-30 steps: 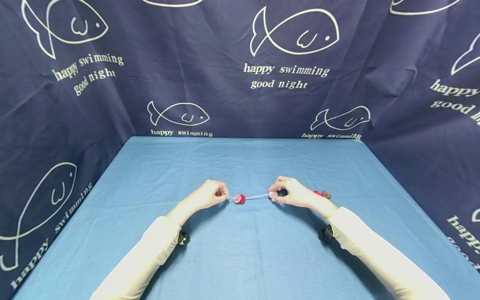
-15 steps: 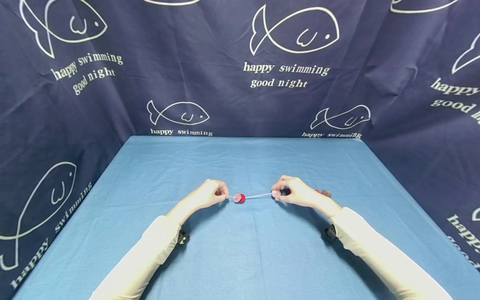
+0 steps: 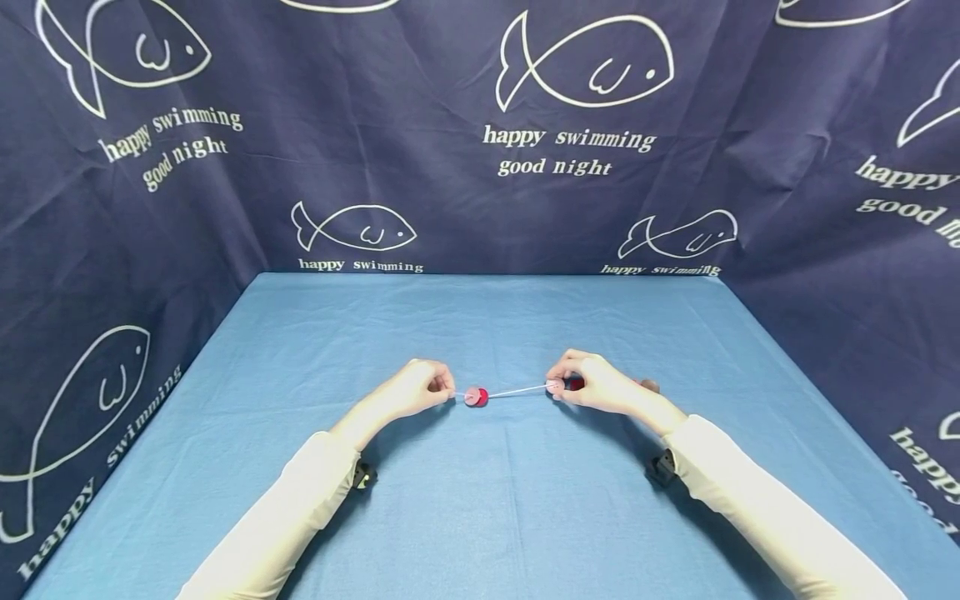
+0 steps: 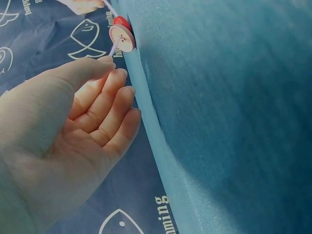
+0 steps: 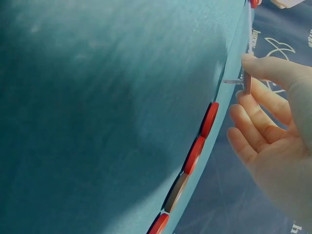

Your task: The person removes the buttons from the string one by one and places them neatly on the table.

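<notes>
The largest thing is the dark blue curtain (image 3: 465,187), which hangs behind and at both sides and bears white fish drawings and the words "happy swimming" and "good night". Before it stands a table (image 3: 450,517) covered with a plain blue cloth. Two arms reach over it, the left sleeve (image 3: 285,508) and the right sleeve (image 3: 757,492) both of a pale colour. The left hand (image 3: 418,388) is almost closed at the thumb and forefinger, which pinch a thin white string (image 3: 521,390), while its other fingers are loosely bent. The right hand (image 3: 594,387) has its thumb and fingertips closed on the two faces of a held button (image 5: 247,84), and its remaining fingers are also loosely bent. Near each wrist is a small black device (image 3: 364,475). On the table, beside the right hand, are buttons in a slanting row: a first red button (image 5: 209,119), a second red one, a brown button (image 5: 176,193) and one more red, partly cut by the border of the right wrist view. Between the hands, nearer to the left, a pink button (image 4: 122,38) and a red button (image 4: 121,21) sit together on the string; I cannot tell whether they touch the cloth. From the held button, a short end of the string sticks out.
</notes>
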`<state>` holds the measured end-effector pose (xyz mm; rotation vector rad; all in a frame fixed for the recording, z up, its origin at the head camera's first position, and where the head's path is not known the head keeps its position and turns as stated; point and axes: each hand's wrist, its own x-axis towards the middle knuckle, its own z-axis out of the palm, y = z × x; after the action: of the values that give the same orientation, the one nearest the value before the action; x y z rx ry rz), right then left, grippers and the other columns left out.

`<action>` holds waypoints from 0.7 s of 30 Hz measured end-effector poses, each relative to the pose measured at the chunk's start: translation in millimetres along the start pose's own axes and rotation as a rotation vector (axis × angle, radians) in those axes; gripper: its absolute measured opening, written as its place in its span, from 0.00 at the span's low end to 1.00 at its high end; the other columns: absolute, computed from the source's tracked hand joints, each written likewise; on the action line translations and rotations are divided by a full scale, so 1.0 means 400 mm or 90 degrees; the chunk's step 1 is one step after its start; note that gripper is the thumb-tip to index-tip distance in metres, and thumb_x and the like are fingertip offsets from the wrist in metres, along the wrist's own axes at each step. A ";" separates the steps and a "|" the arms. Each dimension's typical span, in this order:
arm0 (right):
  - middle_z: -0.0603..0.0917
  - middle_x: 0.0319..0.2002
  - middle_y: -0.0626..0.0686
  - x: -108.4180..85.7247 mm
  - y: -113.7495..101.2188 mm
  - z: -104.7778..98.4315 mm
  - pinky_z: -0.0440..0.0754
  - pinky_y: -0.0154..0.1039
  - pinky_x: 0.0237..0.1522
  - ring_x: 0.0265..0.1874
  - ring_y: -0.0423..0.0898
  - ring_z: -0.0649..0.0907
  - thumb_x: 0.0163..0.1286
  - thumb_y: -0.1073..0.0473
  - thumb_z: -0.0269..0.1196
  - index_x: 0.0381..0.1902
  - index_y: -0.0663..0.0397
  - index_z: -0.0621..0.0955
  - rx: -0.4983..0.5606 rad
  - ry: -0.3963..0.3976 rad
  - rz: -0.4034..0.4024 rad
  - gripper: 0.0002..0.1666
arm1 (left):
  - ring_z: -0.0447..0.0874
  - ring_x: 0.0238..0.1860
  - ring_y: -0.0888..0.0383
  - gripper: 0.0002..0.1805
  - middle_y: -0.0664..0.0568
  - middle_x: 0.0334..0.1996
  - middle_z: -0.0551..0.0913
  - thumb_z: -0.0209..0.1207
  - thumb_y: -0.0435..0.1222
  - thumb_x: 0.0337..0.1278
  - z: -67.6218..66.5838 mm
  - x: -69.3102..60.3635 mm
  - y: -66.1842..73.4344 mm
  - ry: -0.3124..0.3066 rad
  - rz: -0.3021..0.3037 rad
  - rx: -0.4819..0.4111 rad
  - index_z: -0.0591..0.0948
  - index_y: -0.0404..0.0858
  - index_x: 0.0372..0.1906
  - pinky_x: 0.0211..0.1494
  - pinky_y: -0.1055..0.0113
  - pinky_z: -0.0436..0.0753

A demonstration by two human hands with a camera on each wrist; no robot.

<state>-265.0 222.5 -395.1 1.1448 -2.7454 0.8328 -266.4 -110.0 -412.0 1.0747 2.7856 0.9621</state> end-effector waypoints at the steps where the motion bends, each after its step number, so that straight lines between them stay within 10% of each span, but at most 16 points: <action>1: 0.80 0.35 0.49 -0.001 0.000 -0.001 0.77 0.42 0.42 0.34 0.47 0.80 0.56 0.63 0.67 0.40 0.56 0.84 -0.001 0.002 -0.001 0.12 | 0.72 0.24 0.69 0.04 0.58 0.21 0.79 0.61 0.32 0.54 0.000 0.000 -0.001 0.000 0.000 0.001 0.80 0.41 0.26 0.30 0.75 0.74; 21: 0.81 0.32 0.50 -0.016 0.006 -0.007 0.77 0.43 0.40 0.33 0.47 0.79 0.55 0.65 0.67 0.38 0.59 0.84 -0.013 0.037 -0.007 0.11 | 0.72 0.23 0.69 0.04 0.58 0.20 0.79 0.61 0.32 0.53 -0.002 -0.001 0.005 -0.002 -0.007 -0.004 0.80 0.41 0.26 0.30 0.76 0.74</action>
<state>-262.3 229.6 -395.3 1.1137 -2.6924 0.8221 -265.1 -109.8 -410.3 1.0580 2.7819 0.9663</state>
